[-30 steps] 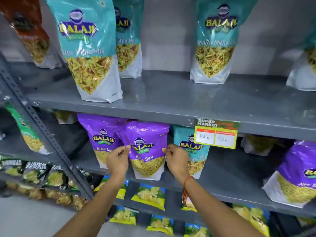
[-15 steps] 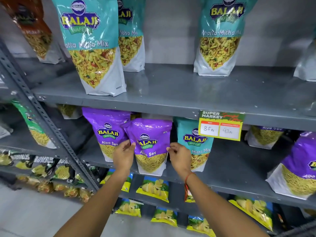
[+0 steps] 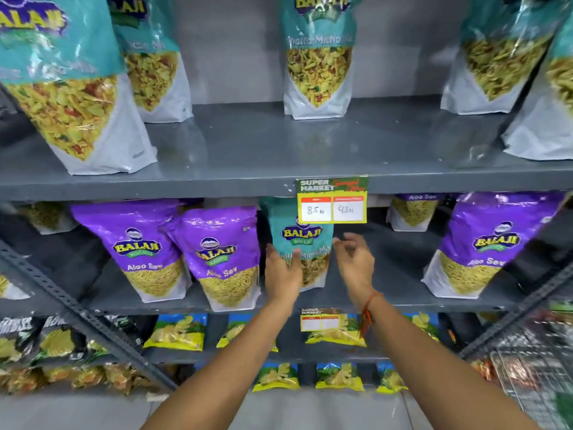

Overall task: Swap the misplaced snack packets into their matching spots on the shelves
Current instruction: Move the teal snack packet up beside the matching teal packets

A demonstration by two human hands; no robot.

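Note:
A teal Khatta Mitha Mix packet (image 3: 302, 240) stands on the middle shelf (image 3: 387, 293) among purple Aloo Sev packets. My left hand (image 3: 282, 271) lies against its left side with the fingers around its edge. My right hand (image 3: 353, 260) hovers just off its right edge, fingers apart and blurred, touching nothing. The purple Aloo Sev packet (image 3: 223, 256) just left of the teal one stands free, with another purple packet (image 3: 139, 246) behind its left side. Teal Khatta Mitha packets (image 3: 317, 57) line the upper shelf (image 3: 248, 144).
A yellow price tag (image 3: 332, 200) hangs from the upper shelf's front edge above my right hand. Another purple packet (image 3: 493, 243) stands at the right. Yellow chip packets (image 3: 176, 332) fill the lower shelves. A wire basket (image 3: 533, 361) sits at the lower right.
Both hands have let go of the purple Aloo Sev packet and moved right to the teal packet. The view has shifted right and closer.

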